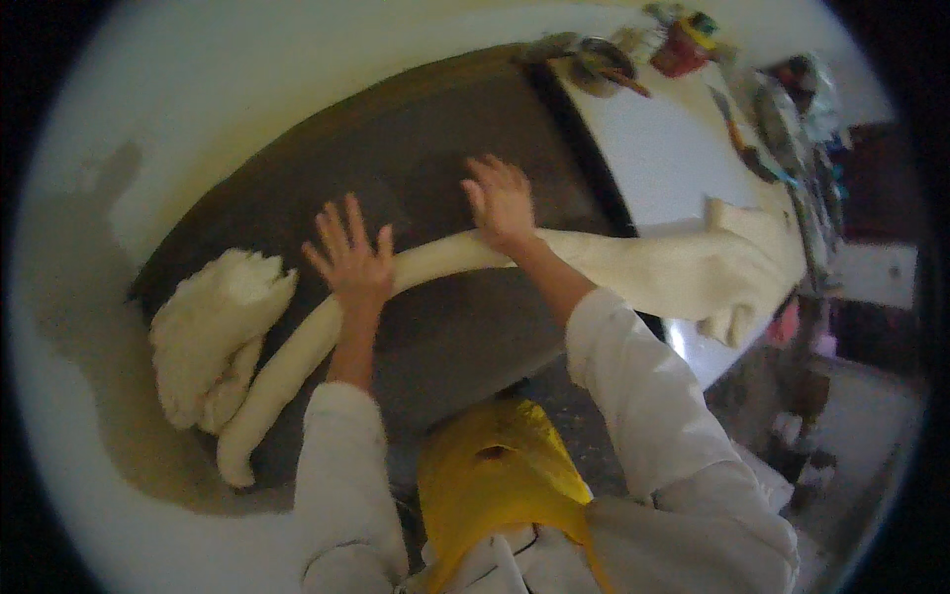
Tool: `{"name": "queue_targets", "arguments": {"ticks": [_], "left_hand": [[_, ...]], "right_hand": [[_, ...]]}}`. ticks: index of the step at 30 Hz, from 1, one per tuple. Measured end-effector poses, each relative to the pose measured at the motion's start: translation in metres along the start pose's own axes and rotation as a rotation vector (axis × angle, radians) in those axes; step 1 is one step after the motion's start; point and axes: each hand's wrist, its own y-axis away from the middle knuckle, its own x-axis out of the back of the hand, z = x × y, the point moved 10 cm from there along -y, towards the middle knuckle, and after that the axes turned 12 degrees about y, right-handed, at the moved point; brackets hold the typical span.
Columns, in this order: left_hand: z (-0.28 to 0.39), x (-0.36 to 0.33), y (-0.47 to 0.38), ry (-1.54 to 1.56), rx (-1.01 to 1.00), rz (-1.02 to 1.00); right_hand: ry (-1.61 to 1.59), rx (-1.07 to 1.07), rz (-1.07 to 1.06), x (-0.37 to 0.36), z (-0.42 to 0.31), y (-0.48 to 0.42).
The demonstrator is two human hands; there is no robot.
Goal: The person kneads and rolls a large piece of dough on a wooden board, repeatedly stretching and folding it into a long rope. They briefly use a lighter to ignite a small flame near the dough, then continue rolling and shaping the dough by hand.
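Note:
A long rope of pale dough (445,260) curves across a dark work surface (460,319). It tapers to a narrow end at the lower left and widens into a flat, folded part at the right. My left hand (355,256) lies on the rope left of its middle, fingers spread forward beyond it. Farther right, my right hand (503,200) reaches over the dough, its wrist and heel across the rope and its fingers apart. Neither hand grips anything. A large, rough lump of dough (215,334) sits at the left, close beside the narrow end.
The dough's wide end rests on a white surface (653,148) past a dark edge strip (586,148). A metal bowl (605,63) and a red container (681,52) stand at the back right. A pale wall (223,82) borders the far side.

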Motion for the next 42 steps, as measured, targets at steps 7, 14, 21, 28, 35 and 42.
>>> {"name": "queue_targets", "arguments": {"ticks": [7,14,21,28,35,42], "left_hand": [[0.040,0.011,0.178,0.021,-0.217,-0.176],[0.051,0.019,0.253,0.060,-0.223,-0.180],[0.072,0.004,0.141,0.128,-0.086,-0.069],[0.131,-0.015,0.126,0.215,-0.505,-0.633],[0.036,-0.027,0.118,-0.061,-0.231,-0.607],[0.051,-0.002,0.104,0.371,-0.119,-0.831]], "right_hand": [[0.229,-0.037,-0.152,0.089,0.065,0.099],[0.140,0.076,0.001,0.109,0.055,0.252],[0.074,0.055,0.176,0.071,0.078,0.181],[0.066,0.086,0.126,0.091,0.068,0.187],[0.045,0.002,-0.239,0.077,0.076,0.149],[-0.101,-0.048,-0.852,0.112,0.060,0.162]]}}
